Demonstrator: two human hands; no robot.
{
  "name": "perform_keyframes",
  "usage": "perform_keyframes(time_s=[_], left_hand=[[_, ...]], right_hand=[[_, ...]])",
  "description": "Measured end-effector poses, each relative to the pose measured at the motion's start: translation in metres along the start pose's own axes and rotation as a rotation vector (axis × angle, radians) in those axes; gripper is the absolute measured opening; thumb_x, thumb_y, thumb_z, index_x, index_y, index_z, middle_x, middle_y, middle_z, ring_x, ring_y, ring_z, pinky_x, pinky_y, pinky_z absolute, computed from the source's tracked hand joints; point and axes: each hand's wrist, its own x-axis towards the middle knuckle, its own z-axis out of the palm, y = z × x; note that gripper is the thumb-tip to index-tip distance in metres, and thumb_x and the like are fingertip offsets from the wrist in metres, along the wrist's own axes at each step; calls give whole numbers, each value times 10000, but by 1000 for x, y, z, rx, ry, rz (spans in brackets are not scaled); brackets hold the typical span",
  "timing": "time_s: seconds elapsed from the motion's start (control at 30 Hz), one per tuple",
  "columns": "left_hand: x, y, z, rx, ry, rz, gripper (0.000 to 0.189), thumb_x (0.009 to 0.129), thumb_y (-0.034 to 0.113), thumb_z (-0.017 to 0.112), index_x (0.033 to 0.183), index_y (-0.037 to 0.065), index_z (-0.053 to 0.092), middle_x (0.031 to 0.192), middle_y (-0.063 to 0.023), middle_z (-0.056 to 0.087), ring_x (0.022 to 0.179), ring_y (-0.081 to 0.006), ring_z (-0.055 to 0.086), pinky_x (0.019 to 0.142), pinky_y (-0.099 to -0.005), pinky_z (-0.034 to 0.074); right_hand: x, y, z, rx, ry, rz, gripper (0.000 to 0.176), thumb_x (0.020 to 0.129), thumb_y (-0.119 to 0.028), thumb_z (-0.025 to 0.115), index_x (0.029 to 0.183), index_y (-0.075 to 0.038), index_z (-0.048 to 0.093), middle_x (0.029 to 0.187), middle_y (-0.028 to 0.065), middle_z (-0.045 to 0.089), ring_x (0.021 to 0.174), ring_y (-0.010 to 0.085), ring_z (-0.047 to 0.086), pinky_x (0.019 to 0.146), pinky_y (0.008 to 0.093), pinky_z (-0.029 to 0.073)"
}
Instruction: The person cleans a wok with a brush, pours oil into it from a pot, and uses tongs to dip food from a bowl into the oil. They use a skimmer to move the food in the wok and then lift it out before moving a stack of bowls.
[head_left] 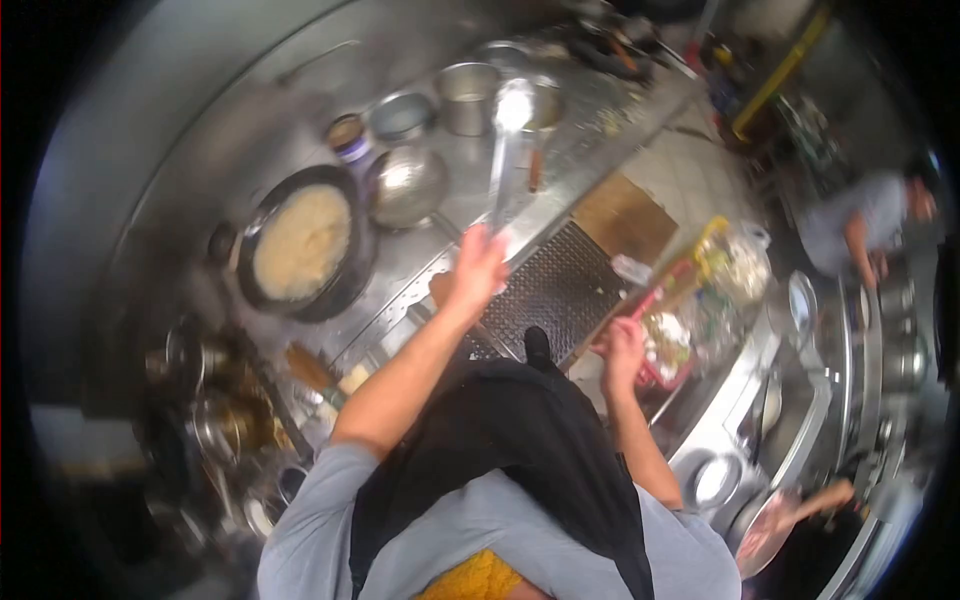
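My left hand is closed around the long handle of a metal ladle, whose shiny round end points away from me over the steel counter. Left of it sits a black wok with pale, cloudy contents. A round metal pan stands between the wok and the ladle. On my other side, my right hand has curled fingers beside a red-rimmed basket of food. Blur hides whether those fingers grip anything.
Metal pots and a jar stand along the back of the steel counter. A perforated mat covers the floor before me. Bagged food lies at right. Another person stands farther right, near a counter with pans.
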Motion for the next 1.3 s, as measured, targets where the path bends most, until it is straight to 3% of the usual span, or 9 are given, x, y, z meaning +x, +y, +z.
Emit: perform_keyframes(time_s=[0.07, 0.13, 0.47, 0.7, 0.9, 1.03, 1.13, 1.27, 1.3], left_hand=[[13, 26, 33, -9, -20, 26, 525, 969, 286, 575, 1352, 28, 324, 841, -38, 527, 597, -108, 496, 468, -266, 446], [32, 36, 57, -115, -31, 77, 350, 969, 273, 574, 1175, 55, 394, 846, -46, 520, 574, -119, 497, 437, -269, 443], [72, 45, 128, -140, -65, -116, 268, 976, 282, 551, 1119, 132, 381, 706, 21, 437, 470, -59, 355, 352, -235, 269], [98, 34, 152, -159, -151, -110, 363, 950, 321, 591, 1119, 58, 409, 799, -46, 539, 551, -103, 494, 424, -296, 415], [156, 22, 118, 177, -2, 83, 519, 937, 432, 586, 1198, 10, 433, 983, -147, 602, 841, -215, 606, 594, -361, 493], [190, 58, 66, 28, -20, -220, 636, 935, 459, 571, 1322, -17, 402, 1205, -233, 566, 1075, -306, 589, 905, -383, 481], [218, 25, 25, 193, 269, 212, 639, 930, 402, 604, 1404, 32, 389, 1291, -204, 544, 1164, -273, 555, 991, -361, 440], [146, 7, -39, 474, 411, 107, 443, 955, 336, 589, 1277, 34, 545, 1256, -107, 591, 1142, -214, 568, 983, -348, 444], [114, 9, -44, 497, 478, -7, 394, 957, 315, 595, 1238, 40, 575, 1208, -106, 615, 1107, -198, 583, 966, -334, 454]], right_hand=[[-3, -46, 82, 36, -266, -75, 173, 939, -124, 583, 1080, -44, 522, 792, 28, 568, 651, 104, 560, 553, 266, 526], [0, -64, 126, 52, -426, -111, 157, 943, -103, 579, 1073, -42, 516, 802, 30, 572, 655, 103, 562, 557, 251, 517], [19, -88, 136, 192, -272, -206, 167, 960, -173, 582, 1076, -75, 513, 915, 34, 580, 741, 128, 572, 642, 298, 515], [39, -109, 119, 98, -141, -117, 262, 982, -239, 522, 1177, -64, 502, 945, 50, 562, 713, 155, 559, 600, 310, 506], [122, -133, 191, 102, -411, -12, 354, 1018, -334, 421, 1259, -81, 472, 959, 43, 562, 733, 144, 551, 576, 279, 461], [192, -117, 254, 171, -730, 242, 332, 1016, -297, 436, 1276, -95, 475, 891, 11, 547, 670, 96, 488, 521, 227, 357], [248, -75, 322, 160, -807, 272, 275, 1007, -248, 496, 1236, -98, 507, 957, -4, 529, 732, 70, 505, 517, 230, 371], [334, -8, 443, -285, -1054, 248, 289, 951, -255, 599, 1141, -42, 557, 870, 38, 573, 705, 141, 558, 607, 292, 469], [352, 18, 478, -478, -1046, 67, 322, 951, -287, 589, 1133, -23, 563, 879, 83, 608, 726, 199, 599, 649, 337, 491]])
